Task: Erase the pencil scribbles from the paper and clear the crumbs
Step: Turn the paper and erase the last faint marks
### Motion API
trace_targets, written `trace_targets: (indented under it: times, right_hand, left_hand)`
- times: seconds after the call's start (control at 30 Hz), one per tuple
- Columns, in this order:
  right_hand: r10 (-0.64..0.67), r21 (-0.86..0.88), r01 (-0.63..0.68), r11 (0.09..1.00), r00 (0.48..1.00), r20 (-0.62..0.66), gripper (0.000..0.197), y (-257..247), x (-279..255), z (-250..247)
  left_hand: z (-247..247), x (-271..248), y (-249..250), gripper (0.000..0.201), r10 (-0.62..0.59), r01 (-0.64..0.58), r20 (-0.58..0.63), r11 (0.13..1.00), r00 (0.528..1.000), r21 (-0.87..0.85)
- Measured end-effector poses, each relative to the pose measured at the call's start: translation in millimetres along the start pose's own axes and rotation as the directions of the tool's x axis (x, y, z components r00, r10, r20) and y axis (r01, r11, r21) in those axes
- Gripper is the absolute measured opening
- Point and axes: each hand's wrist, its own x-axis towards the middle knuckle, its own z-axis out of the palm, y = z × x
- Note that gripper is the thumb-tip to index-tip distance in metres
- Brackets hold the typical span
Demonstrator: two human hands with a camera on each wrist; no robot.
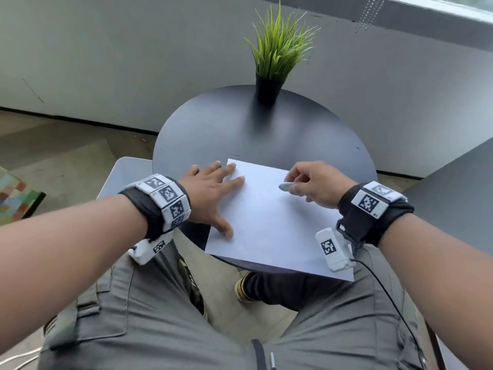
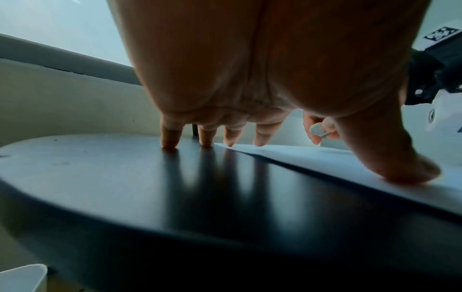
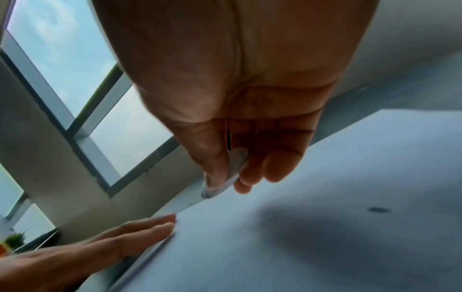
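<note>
A white sheet of paper (image 1: 269,222) lies on the round dark table (image 1: 240,129), its near corner hanging over the edge. My left hand (image 1: 210,193) lies flat with spread fingers; two fingertips and the thumb (image 2: 410,171) press the sheet's left side, and the other fingertips touch the table. My right hand (image 1: 312,185) hovers over the sheet's right part and pinches a flat white eraser (image 1: 286,186) between thumb and fingers. In the right wrist view the eraser (image 3: 225,177) points down, just above the paper (image 3: 300,247). I cannot make out scribbles or crumbs.
A black pot with green grass-like plant (image 1: 269,84) stands at the table's far edge. A white chair (image 1: 125,172) is at the left, a grey surface (image 1: 458,188) at the right. My knees are under the table's near edge.
</note>
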Motion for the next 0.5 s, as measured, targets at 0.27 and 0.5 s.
trace_targets:
  times: [0.27,0.5]
  right_hand:
    - [-0.087,-0.110,0.088,0.990,0.996,0.013,0.018,-31,29,41]
    - [-0.114,-0.085,0.113,0.990,0.993,-0.001,0.018,-35,43,48]
  left_hand:
    - [0,2,-19,0.136,0.072,-0.068,-0.024,0.988,0.997,0.136]
    - [6,21,-8,0.145,0.061,-0.055,-0.059,0.993,0.996,0.109]
